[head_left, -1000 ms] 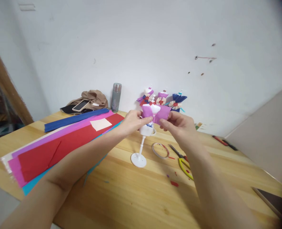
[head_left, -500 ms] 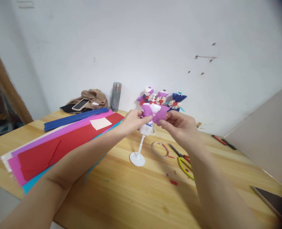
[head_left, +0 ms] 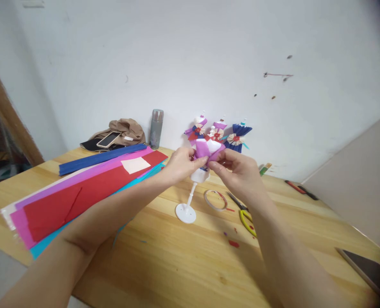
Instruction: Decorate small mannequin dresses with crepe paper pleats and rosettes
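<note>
A small white mannequin [head_left: 199, 175] on a round-based stand is tilted slightly at the middle of the wooden table. Purple crepe paper [head_left: 203, 149] is wrapped across its chest, the two sides crossing in front. My left hand [head_left: 183, 162] pinches the paper at the left side, thumb on the front. From the right, my right hand [head_left: 238, 169] grips the other side of the paper between thumb and fingers. Both sets of fingertips nearly meet at the front of the mannequin. Its back is hidden.
Several dressed mannequins [head_left: 236, 139] stand by the wall. Right of the stand lie a tape roll [head_left: 215, 200], yellow-handled scissors [head_left: 246, 220] and red scraps [head_left: 233, 243]. Coloured paper sheets [head_left: 90, 194], a flask [head_left: 156, 128] and a phone [head_left: 108, 139] are on the left.
My right hand has moved left, bringing its side of the purple paper across the mannequin's chest to overlap the other side. My left hand has stayed nearly in place.
</note>
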Tool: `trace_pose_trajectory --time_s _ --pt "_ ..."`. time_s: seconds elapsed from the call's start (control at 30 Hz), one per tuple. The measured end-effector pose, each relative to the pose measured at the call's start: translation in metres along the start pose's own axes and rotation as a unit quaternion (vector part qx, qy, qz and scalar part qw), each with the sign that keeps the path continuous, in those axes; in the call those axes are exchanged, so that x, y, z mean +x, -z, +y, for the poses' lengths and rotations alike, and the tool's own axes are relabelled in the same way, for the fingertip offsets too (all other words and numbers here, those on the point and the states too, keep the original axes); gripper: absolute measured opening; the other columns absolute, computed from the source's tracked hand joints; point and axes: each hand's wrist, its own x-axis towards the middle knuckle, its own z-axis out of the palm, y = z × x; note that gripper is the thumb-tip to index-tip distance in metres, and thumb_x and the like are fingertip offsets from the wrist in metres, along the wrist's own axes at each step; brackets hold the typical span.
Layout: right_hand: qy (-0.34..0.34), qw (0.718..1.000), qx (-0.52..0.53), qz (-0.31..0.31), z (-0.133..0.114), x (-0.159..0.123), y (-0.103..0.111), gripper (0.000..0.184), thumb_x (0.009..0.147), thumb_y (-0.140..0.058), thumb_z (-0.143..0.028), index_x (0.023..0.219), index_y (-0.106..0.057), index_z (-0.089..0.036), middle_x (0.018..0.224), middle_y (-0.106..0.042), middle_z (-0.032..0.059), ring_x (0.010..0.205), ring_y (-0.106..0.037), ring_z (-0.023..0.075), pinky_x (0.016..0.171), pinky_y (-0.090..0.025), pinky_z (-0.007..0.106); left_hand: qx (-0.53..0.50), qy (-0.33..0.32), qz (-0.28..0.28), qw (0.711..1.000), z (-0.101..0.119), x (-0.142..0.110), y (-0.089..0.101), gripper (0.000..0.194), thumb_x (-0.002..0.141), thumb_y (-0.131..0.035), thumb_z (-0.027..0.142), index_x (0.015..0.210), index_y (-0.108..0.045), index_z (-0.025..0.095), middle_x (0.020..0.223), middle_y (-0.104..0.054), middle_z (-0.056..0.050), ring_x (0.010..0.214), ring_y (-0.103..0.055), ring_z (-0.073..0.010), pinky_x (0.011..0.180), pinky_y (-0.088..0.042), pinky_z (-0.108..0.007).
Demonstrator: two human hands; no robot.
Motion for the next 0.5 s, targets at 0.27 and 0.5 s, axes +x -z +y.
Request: trace_pose_trajectory --time_s 0.27,0.5 --pt "-0.009 1.0 0.003 -0.002 0.0 0.0 0.001 0.016 0.082 -0.067 -0.037 0.074 -0.061 -0.025 0.069 -0.064 0.0026 0.064 -0.059 0.0215 0.065 -0.046 0.038 -0.03 0.021 -0.078 0.996 0.016 -0.005 0.01 0.013 0.081 -0.073 0.024 0.083 -0.069 0.011 0.07 -0.071 -0.005 0.067 -0.069 -0.0158 0.058 -0.051 -0.022" --pt "0.025 0.999 -0.045 -0.005 -0.001 -0.001 0.0 0.013 0.083 -0.064 -0.031 0.073 -0.059 -0.026 0.068 -0.065 0.0035 0.063 -0.059 0.022 0.062 -0.045 0.038 0.019 0.005 -0.043 0.999 0.014 -0.004 0.008 0.007 0.079 -0.068 0.019 0.079 -0.069 0.012 0.071 -0.072 -0.005 0.07 -0.069 -0.0177 0.058 -0.051 -0.022"
